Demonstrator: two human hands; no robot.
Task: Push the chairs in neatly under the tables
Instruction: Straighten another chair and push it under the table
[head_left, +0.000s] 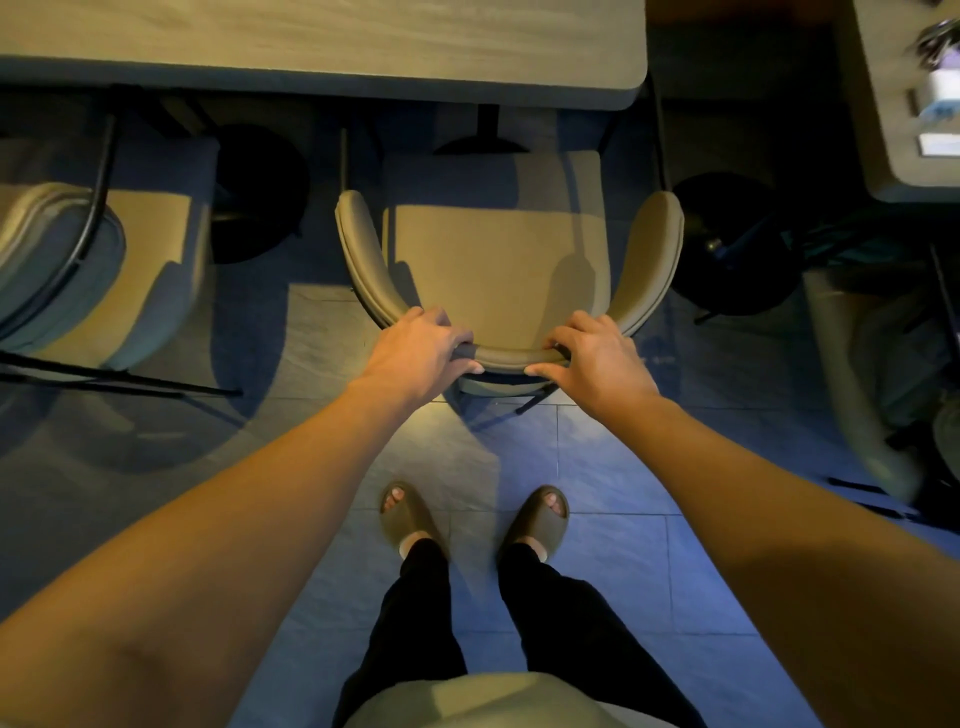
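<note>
A padded chair with a curved wrap-around backrest stands in front of me, facing a long wooden table. Its seat front lies near the table's edge, and most of the seat shows outside it. My left hand grips the top of the backrest on the left of its middle, fingers over the inside and thumb behind. My right hand grips the same rail on the right. My feet in slippers stand just behind the chair.
A second chair of the same kind stands at the left, turned at an angle. Another chair and a second table with small items are at the right. Round black table bases sit on the tiled floor.
</note>
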